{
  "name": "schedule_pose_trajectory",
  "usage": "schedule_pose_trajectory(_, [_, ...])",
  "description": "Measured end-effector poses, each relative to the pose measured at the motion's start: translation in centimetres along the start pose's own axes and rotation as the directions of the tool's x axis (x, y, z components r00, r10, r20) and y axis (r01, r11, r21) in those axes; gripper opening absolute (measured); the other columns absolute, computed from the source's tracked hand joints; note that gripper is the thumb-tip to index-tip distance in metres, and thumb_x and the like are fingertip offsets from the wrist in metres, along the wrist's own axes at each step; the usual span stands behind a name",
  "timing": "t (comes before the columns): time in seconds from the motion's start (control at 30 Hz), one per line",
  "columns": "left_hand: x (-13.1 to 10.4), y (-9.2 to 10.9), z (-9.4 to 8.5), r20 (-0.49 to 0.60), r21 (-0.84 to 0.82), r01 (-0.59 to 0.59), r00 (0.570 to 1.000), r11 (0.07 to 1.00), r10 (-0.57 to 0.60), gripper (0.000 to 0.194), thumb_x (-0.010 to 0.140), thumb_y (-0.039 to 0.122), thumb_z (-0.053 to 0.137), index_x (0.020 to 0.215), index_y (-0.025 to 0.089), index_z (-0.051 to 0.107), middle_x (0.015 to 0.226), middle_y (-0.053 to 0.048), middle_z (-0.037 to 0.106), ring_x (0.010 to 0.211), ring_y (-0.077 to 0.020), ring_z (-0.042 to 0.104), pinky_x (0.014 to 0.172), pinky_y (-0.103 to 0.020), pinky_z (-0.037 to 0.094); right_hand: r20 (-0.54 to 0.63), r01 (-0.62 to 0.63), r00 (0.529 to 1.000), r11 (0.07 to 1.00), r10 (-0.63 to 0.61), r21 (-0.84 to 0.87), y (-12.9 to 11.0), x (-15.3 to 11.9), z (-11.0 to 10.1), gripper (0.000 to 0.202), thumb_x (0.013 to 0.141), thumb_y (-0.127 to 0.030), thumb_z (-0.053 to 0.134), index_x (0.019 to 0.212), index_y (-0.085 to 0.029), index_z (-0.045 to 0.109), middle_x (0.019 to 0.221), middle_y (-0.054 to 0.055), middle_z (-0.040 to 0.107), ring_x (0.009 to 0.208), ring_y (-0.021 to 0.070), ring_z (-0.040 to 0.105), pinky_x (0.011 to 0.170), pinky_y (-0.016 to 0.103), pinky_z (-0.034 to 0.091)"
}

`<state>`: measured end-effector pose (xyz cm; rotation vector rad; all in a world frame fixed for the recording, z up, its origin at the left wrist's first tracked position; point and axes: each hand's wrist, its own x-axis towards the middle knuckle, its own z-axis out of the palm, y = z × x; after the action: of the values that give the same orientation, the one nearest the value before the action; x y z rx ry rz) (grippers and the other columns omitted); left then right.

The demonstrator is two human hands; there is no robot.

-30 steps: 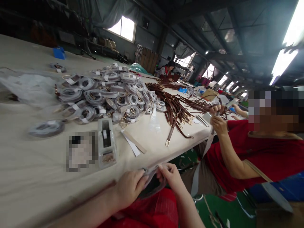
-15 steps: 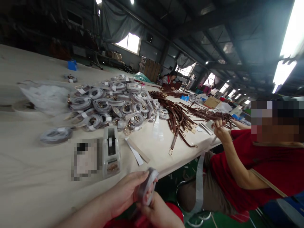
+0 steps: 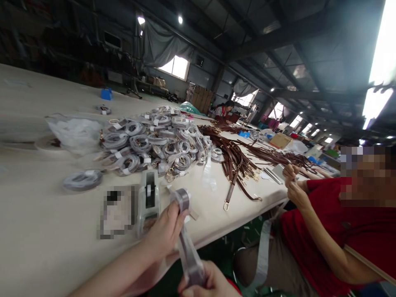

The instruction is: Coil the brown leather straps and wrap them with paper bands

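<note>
At six o'clock in view, the left hand (image 3: 168, 226) pinches the upper loop of a glossy, plastic-sleeved strap (image 3: 189, 252) and the right hand (image 3: 213, 282) clasps its lower end, probably keeping the flat band from unrolling; a boxy, translucent tape dispenser (image 3: 148, 212) sits within reach, at ten o'clock from the left hand.

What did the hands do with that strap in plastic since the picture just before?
The left hand moved up and forward over the table edge, away from the right hand, which is now lower. The strap, a small loop between them before, now stretches from one hand to the other. Both hands kept hold of it. The pile of wrapped straps and the brown straps stayed put.
</note>
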<state>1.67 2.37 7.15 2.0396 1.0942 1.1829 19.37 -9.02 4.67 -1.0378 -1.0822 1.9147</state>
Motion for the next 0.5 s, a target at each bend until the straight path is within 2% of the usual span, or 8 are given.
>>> schedule_pose_trajectory(0.07, [-1.0,-0.7,1.0,0.048,0.255,-0.177,0.984,0.951,0.17,0.039,0.101,0.041,0.029,0.102,0.016,0.059,0.087,-0.014,0.071,0.08,-0.0287,0.068,0.074,-0.041,0.056,-0.027,0.054,0.998,0.998,-0.053,0.036,-1.6,-1.0,-0.1,0.037,0.071,-0.041,0.084,0.09,-0.011,0.073,0.067,0.005,0.071,0.054,0.0103,0.063,0.052,0.017,0.048])
schedule_pose_trajectory(0.13, [-2.2,-0.8,2.0,0.135,0.388,-0.332,0.943,0.86,0.303,0.05,0.102,0.042,0.021,0.102,0.011,0.061,0.088,-0.018,0.071,0.08,-0.0299,0.068,0.072,-0.042,0.056,-0.077,0.112,0.991,0.992,-0.108,0.055,-2.8,-1.7,-0.6,0.035,0.071,-0.039,0.083,0.088,-0.01,0.074,0.063,0.005,0.07,0.049,0.01,0.061,0.05,0.018,0.048])
schedule_pose_trajectory(0.2, [-3.1,-0.4,2.7,0.227,0.421,-0.423,0.905,0.802,0.358,0.058,0.101,0.047,0.019,0.1,0.008,0.062,0.087,-0.02,0.071,0.08,-0.0316,0.068,0.071,-0.043,0.056,-0.147,0.175,0.975,0.984,-0.167,0.038,-3.6,-2.1,-1.6,0.035,0.071,-0.04,0.083,0.085,-0.01,0.074,0.061,0.005,0.07,0.045,0.0097,0.059,0.046,0.018,0.046])
schedule_pose_trajectory(0.27, [-3.6,0.1,2.9,0.316,0.414,-0.447,0.887,0.793,0.336,0.061,0.099,0.054,0.024,0.097,0.008,0.064,0.084,-0.019,0.071,0.078,-0.0326,0.068,0.07,-0.043,0.055,-0.208,0.224,0.952,0.974,-0.223,-0.02,-3.9,-2.2,-2.9,0.036,0.071,-0.044,0.081,0.081,-0.011,0.074,0.059,0.005,0.069,0.043,0.0098,0.056,0.042,0.018,0.043])
schedule_pose_trajectory(0.33, [-3.7,0.6,2.9,0.397,0.378,-0.417,0.88,0.827,0.262,0.056,0.099,0.053,0.031,0.094,0.01,0.066,0.083,-0.017,0.072,0.077,-0.0326,0.068,0.068,-0.042,0.053,-0.243,0.221,0.936,0.962,-0.255,-0.158,-4.1,-2.2,-4.4,0.036,0.076,-0.048,0.076,0.079,-0.012,0.074,0.059,0.005,0.069,0.044,0.0107,0.055,0.044,0.02,0.044])
schedule_pose_trajectory(0.4, [-3.6,0.8,2.6,0.481,0.276,-0.34,0.859,0.899,0.177,0.047,0.099,0.048,0.035,0.089,0.014,0.066,0.082,-0.014,0.072,0.074,-0.0305,0.068,0.066,-0.038,0.051,-0.282,0.166,0.913,0.9,-0.295,-0.404,-4.3,-2.3,-5.8,0.033,0.081,-0.047,0.072,0.083,-0.014,0.075,0.069,0.007,0.072,0.056,0.0145,0.061,0.056,0.025,0.05])
schedule_pose_trajectory(0.47, [-3.4,1.1,2.2,0.563,0.106,-0.174,0.822,0.979,0.085,0.044,0.098,0.046,0.036,0.078,0.018,0.063,0.072,-0.008,0.07,0.066,-0.0249,0.065,0.059,-0.031,0.046,-0.312,0.095,0.87,0.751,-0.382,-0.653,-4.7,-2.5,-6.8,0.028,0.083,-0.042,0.071,0.094,-0.016,0.075,0.089,0.009,0.075,0.08,0.0208,0.067,0.075,0.032,0.053])
schedule_pose_trajectory(0.5, [-3.3,1.2,2.1,0.61,0.0,-0.044,0.792,0.999,0.035,0.045,0.098,0.048,0.036,0.072,0.02,0.061,0.065,-0.005,0.067,0.06,-0.0215,0.062,0.056,-0.029,0.043,-0.307,0.073,0.85,0.672,-0.429,-0.737,-5.0,-2.6,-7.0,0.026,0.084,-0.039,0.07,0.1,-0.018,0.074,0.099,0.01,0.074,0.091,0.0231,0.067,0.083,0.034,0.052])
